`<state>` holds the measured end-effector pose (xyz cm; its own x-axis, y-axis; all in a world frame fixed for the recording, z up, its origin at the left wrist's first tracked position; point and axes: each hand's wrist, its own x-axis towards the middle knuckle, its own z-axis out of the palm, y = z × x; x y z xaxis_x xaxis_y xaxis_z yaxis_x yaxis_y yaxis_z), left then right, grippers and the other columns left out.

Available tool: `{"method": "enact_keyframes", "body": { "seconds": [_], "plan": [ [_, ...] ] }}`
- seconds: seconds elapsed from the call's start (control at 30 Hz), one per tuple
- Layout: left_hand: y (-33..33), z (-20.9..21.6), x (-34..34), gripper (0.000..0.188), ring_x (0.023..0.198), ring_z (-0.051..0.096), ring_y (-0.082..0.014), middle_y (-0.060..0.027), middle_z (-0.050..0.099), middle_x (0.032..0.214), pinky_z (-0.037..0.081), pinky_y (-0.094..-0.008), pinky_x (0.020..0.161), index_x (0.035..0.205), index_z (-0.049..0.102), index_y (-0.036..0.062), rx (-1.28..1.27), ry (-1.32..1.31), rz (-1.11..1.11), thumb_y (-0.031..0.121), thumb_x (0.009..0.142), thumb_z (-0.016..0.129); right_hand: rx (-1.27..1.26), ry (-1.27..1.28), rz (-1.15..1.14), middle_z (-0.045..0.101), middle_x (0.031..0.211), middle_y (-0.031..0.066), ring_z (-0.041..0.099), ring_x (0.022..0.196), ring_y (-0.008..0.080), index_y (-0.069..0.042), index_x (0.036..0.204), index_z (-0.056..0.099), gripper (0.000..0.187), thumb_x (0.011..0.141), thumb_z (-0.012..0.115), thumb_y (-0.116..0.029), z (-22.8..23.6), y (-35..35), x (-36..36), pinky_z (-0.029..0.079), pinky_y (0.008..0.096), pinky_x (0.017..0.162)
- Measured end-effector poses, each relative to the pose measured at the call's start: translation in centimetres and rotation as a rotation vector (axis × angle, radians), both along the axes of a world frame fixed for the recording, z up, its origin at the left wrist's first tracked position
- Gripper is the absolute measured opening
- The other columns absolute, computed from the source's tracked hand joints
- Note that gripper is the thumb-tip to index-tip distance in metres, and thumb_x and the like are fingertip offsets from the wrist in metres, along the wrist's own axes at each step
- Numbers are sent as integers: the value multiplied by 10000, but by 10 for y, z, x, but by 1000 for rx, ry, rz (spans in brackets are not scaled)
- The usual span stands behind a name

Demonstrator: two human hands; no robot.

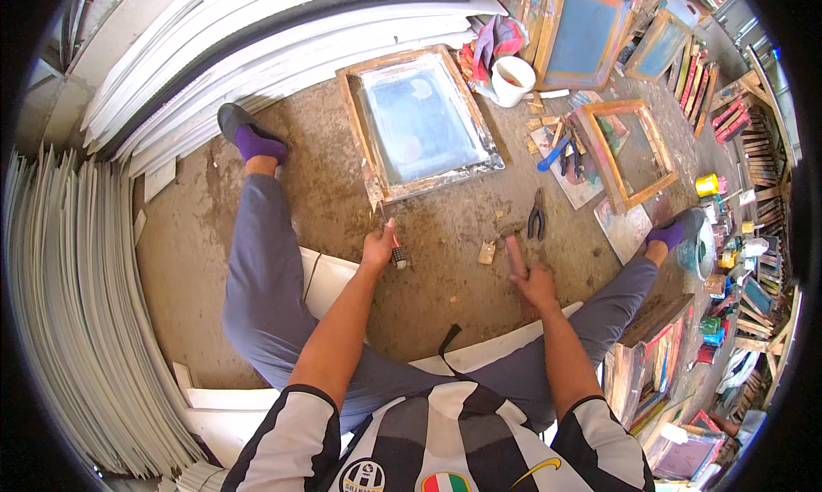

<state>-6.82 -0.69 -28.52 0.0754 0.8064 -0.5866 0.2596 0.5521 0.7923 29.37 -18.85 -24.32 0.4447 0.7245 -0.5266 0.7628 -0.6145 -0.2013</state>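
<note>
My left hand is closed around a slim hand tool with a red-and-black handle. Its thin metal end touches or nearly touches the near left corner of a wood-framed printing screen lying flat on the floor; whether it is a screwdriver or a chisel is too small to tell. My right hand grips a reddish-brown wooden bar, low over the floor. Beside it lie a small wood chip and dark-handled pliers.
A blue-handled tool and wood scraps lie near an empty wooden frame. Past the screen stands a white bucket. Stacked white sheets line the left, and paint containers crowd the right. My legs spread around the work.
</note>
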Motion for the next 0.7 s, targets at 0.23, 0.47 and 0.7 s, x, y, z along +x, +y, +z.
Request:
{"method": "enact_keyframes", "body": {
  "seconds": [0.23, 0.47, 0.7],
  "plan": [
    [-3, 12, 9, 610, 664, 567, -168, -69, 621, 704, 448, -349, 646, 751, 666, 7, 31, 1, 13, 573, 968, 597, 293, -34, -156, 679, 1064, 287, 653, 1026, 468, 33, 1249, 541, 512, 843, 677, -248, -28, -4, 2, 515, 517, 880],
    [-6, -24, 5, 538, 674, 569, -144, -63, 643, 723, 449, -324, 651, 802, 696, -23, 42, -102, 87, 475, 992, 622, 147, 30, 653, 702, 1025, 194, 684, 957, 412, -93, 1257, 594, 453, 847, 698, -256, 65, 22, -38, 535, 513, 814],
    [-5, -32, 5, 533, 669, 592, -165, -79, 659, 720, 466, -342, 652, 804, 706, -26, 98, -90, 81, 473, 978, 633, -37, 119, 1454, 719, 921, 103, 720, 873, 313, -155, 1125, 694, 356, 782, 704, -251, 74, 58, -121, 575, 457, 718]
  ]
}}
